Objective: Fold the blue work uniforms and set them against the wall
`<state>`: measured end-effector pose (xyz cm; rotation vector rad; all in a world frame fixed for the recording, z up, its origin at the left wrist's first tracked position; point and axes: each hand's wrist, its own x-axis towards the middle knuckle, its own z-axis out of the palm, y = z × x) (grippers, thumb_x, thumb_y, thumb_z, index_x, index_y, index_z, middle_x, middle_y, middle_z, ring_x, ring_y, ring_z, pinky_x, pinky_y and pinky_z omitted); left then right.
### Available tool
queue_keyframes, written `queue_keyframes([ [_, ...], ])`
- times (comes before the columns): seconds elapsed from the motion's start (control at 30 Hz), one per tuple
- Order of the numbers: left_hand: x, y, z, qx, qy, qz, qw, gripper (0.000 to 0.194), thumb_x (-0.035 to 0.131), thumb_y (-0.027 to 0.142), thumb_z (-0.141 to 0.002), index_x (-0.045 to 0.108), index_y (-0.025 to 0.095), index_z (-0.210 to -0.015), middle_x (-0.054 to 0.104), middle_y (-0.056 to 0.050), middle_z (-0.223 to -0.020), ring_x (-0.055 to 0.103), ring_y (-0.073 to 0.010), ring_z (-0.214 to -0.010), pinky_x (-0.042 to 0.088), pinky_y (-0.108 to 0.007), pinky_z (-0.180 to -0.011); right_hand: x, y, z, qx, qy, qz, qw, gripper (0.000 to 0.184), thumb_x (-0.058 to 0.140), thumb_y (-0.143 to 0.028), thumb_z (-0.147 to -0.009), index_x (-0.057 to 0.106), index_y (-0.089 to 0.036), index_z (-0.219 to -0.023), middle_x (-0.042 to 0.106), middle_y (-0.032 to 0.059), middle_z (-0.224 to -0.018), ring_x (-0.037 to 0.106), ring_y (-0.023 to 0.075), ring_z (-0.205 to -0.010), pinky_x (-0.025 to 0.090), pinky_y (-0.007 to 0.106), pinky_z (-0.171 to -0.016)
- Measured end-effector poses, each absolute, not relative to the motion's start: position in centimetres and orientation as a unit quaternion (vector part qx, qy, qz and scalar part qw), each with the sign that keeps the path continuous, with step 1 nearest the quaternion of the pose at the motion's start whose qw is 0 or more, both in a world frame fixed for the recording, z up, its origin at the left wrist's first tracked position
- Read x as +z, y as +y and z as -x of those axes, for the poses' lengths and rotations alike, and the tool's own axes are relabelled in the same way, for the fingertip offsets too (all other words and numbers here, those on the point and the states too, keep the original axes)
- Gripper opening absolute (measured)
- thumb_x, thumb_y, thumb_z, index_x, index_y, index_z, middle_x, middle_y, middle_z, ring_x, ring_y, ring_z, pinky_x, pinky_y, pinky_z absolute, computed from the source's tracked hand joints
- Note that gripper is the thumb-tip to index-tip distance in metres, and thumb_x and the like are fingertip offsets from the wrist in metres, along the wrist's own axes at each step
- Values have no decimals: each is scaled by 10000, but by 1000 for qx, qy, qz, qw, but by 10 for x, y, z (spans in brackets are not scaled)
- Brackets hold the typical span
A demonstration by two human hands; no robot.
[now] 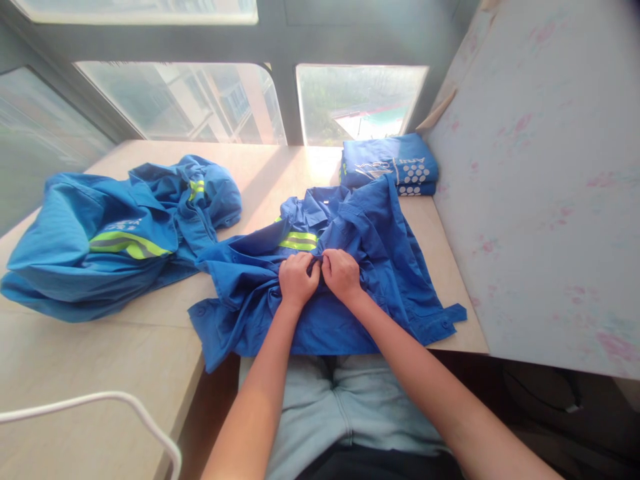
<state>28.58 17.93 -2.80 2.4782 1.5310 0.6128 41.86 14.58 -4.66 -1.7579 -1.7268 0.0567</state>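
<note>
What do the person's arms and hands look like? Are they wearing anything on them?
The left hand and right hand have no gloves. Both the left forearm and right forearm are bare, with no sleeves, watch or bracelet showing. Some fingers are hidden.

Matt cloth jkt [330, 323], smooth tbl [263, 200]

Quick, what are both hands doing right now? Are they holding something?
Left hand: closed, gripping the front of the blue jacket.
Right hand: closed, gripping the same jacket, right beside it.
</note>
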Motion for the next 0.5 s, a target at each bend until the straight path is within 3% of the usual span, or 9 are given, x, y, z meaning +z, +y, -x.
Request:
queue_keyframes([
  [0.17,-28,179,-285,206,508,-832,80,248,458,344,-979,667,225,-917,722,-65,-984,607,-248,-936,372,-356,-791,-45,146,-419,39,-664,646,375,297,369,-152,-948,656,-161,-1025,702,102,-988,637,211,-936,480,309,-864],
  [0.3,-29,180,-285,202,511,-832,75,248,438,279,-978,651,218,-867,714,-66,-933,602,-242,-898,360,-357,-759,-46,142,-418,89,-662,660,344,319,436,-270,-998,651,-189,-1218,731,77,-1110,686,187,-919,495,258,-818],
  [0.5,-29,180,-284,187,513,-834,76,261,416,264,-982,652,223,-877,708,-69,-935,601,-247,-912,362,-360,-761,-47,140,-421,77,-667,675,305,315,449,-303,-1026,716,-271,-1190,759,41,-996,699,160,-849,466,222,-744],
])
